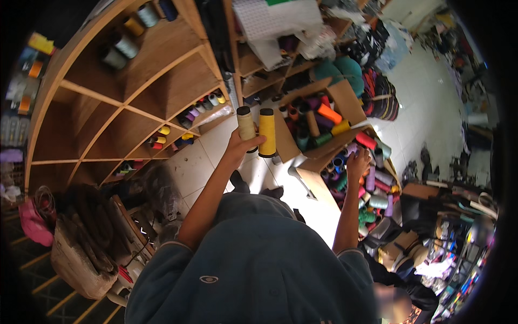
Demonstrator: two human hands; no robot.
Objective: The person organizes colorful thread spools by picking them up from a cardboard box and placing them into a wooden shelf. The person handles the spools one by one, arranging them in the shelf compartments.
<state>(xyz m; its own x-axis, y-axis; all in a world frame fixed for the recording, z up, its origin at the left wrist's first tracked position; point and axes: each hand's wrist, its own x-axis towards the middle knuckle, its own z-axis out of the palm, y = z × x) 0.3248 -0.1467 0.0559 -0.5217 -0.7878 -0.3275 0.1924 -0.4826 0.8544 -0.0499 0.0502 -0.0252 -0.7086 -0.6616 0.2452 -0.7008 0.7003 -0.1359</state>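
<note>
Left of the open box (312, 179), the left hand (241, 146) clamps a cream spool (246, 123) and yellow spool (267, 130), best squeezed firmly; at the box, the right hand (358, 165) shows unclear finger closure.

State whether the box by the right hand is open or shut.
Open. The box lies uncovered: many spools show inside, by the right hand.
</note>
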